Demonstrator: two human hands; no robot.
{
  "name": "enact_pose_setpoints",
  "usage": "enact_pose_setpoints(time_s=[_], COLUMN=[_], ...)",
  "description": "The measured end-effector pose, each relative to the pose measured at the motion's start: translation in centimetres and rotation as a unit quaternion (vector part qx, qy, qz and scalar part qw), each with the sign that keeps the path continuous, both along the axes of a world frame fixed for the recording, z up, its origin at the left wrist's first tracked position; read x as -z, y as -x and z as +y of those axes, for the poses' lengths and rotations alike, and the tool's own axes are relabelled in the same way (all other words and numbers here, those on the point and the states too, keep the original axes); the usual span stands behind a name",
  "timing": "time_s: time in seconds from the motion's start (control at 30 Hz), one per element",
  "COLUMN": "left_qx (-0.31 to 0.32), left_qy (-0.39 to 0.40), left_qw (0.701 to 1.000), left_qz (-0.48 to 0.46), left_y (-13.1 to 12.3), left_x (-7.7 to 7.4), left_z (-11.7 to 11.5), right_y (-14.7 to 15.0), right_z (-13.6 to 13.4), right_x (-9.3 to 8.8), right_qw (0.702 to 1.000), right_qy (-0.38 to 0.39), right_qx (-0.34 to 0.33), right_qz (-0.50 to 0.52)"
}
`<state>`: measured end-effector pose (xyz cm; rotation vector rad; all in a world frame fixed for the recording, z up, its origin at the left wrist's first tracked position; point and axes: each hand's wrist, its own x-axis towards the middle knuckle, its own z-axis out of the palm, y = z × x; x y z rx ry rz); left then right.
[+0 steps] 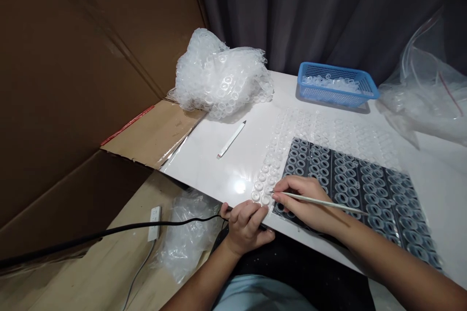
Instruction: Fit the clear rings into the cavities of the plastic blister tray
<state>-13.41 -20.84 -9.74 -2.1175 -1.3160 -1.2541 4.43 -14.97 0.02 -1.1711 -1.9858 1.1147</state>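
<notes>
My right hand point(301, 201) pinches a slim pale stick point(324, 201) with a dark pointed tip. The tip is close to the round pieces on a clear plastic sheet point(268, 165), near its front left corner. My left hand point(246, 226) is curled over the front edge of the white table point(207, 170), its fingertips at the sheet's near corner. To the right of the tip lies a dark panel point(332, 165) under several columns of clear rings point(375, 197). My right wrist and forearm cover part of these rings.
Behind are a heap of clear ring-patterned plastic point(222, 77), a blue basket point(337, 92) of small clear rings and a clear bag point(430, 92). A white pen-like tool point(232, 140) lies at left. Cardboard point(153, 131), a black cable point(146, 226) and a power strip point(154, 222) are beyond the edge.
</notes>
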Motion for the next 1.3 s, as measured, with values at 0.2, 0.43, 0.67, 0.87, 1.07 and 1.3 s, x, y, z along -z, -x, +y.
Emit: enact_pose_setpoints(time_s=[0.2, 0.43, 0.67, 0.87, 1.07, 1.3], left_qx=[-0.004, -0.003, 0.0, 0.001, 0.04, 0.052], left_qy=[-0.001, -0.005, -0.003, 0.009, 0.052, 0.098], left_qw=[1.0, 1.0, 1.0, 1.0, 0.996, 0.993], left_qz=[0.0, 0.005, -0.007, -0.023, -0.056, -0.045], left_y=[0.0, 0.0, 0.0, -0.2, 0.2, -0.3], left_x=[0.0, 0.0, -0.4, -0.7, -2.4, -5.7], left_z=[0.0, 0.0, 0.2, 0.1, -0.4, 0.6], right_y=[0.0, 0.1, 0.4, 0.0, -1.0, -0.5], right_z=[-0.1, -0.3, -0.7, -0.8, 1.1, 2.5], right_x=[0.2, 0.2, 1.3, 0.6, -1.8, -0.7], right_qw=[1.0, 0.986, 0.976, 0.984, 0.996, 0.999], right_qy=[-0.028, -0.149, -0.214, -0.151, -0.041, 0.047], right_qx=[-0.01, -0.075, -0.031, 0.097, 0.07, -0.003], right_qz=[-0.007, -0.021, -0.019, -0.021, -0.024, 0.005])
